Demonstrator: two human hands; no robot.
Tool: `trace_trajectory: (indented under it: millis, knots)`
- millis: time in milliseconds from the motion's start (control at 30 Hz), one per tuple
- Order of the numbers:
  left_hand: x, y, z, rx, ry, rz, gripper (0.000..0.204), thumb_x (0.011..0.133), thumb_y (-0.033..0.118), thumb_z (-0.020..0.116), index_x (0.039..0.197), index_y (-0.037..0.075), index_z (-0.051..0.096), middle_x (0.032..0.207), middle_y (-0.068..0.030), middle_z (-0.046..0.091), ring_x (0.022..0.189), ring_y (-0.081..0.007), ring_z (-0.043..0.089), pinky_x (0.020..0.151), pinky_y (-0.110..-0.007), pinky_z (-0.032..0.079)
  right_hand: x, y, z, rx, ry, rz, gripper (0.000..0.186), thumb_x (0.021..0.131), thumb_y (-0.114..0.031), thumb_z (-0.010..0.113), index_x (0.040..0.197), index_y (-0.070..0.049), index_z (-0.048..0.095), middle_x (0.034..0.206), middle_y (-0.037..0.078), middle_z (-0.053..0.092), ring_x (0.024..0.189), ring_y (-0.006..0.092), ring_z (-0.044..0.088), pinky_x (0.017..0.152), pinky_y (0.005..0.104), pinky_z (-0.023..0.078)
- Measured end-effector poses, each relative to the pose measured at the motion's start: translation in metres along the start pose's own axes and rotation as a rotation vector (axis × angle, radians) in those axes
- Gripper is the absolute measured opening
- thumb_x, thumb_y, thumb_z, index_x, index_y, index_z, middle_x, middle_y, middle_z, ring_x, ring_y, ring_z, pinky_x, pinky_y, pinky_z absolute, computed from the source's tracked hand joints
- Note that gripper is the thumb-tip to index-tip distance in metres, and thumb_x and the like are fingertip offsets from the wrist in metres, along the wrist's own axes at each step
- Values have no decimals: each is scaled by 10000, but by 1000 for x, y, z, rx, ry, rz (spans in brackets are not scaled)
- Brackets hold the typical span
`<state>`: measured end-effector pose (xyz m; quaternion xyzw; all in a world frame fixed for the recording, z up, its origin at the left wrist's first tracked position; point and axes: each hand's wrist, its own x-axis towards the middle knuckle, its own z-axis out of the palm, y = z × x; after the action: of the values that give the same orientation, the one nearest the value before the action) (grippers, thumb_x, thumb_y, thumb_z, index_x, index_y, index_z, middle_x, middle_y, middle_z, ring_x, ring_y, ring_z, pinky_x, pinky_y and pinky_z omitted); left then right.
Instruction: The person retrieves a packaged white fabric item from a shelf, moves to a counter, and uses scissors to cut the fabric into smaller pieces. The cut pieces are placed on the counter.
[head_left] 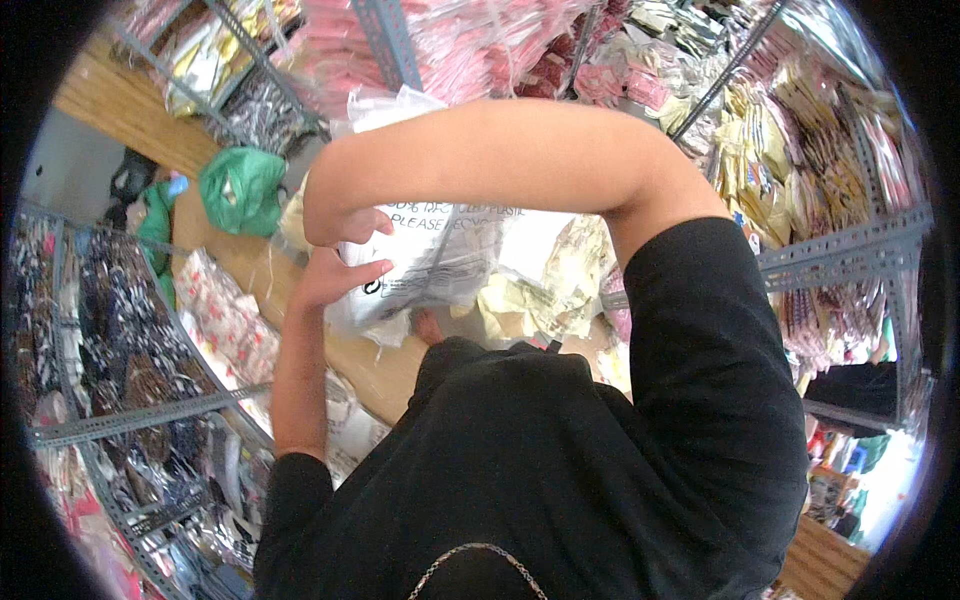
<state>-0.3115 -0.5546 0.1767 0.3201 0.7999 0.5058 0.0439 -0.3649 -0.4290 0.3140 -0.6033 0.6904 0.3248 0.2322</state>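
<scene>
A clear plastic bag [440, 265] with dark printing and pale folded contents lies in front of my chest. At its left edge my left hand [335, 277] grips it, thumb on top and fingers hidden behind the edge. Just beyond, my right hand [350, 226] closes on the same edge with curled fingers, its forearm arching across the bag's far part. Only a small gap separates the two hands. Cream-coloured packets [530, 305] lie to the right of the bag, partly behind it.
Grey metal racks [150, 415] of wrapped dark goods stand at left. Pink packets [470, 50] fill the far shelves, yellow ones [755, 150] the right. On the brown floor [210, 220] sit a green plastic bundle [243, 190] and a red-patterned white bag [230, 312]. A bare foot [427, 325] shows below the bag.
</scene>
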Motion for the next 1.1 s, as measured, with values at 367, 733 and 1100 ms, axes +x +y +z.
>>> trace_trajectory:
  millis: [367,733,1100]
  knots:
    - [-4,-48,80,-790,117,-279,775,636,8,769,1341,-61,452,1212,-129,612,1114,-203,584,962,-346,465,-9,-86,342,2132,2101,1320,761,832,-290,768,1412,17,381,1418,186,465,1342,328,413,1119,422,316]
    - [18,-73,100,-905,-14,-397,825,655,-44,718,1405,-45,374,1324,-175,556,1204,-274,560,1022,-385,446,-31,-142,338,2346,2043,733,439,860,-103,728,1230,50,548,1077,115,666,945,185,650,829,314,541]
    - [65,-51,100,-967,-100,-454,694,774,-40,678,1398,-55,374,1312,-203,556,1185,-288,579,988,-396,486,-58,-120,344,2226,2120,888,463,907,-184,704,1263,49,523,1135,131,649,1006,193,629,874,329,520]
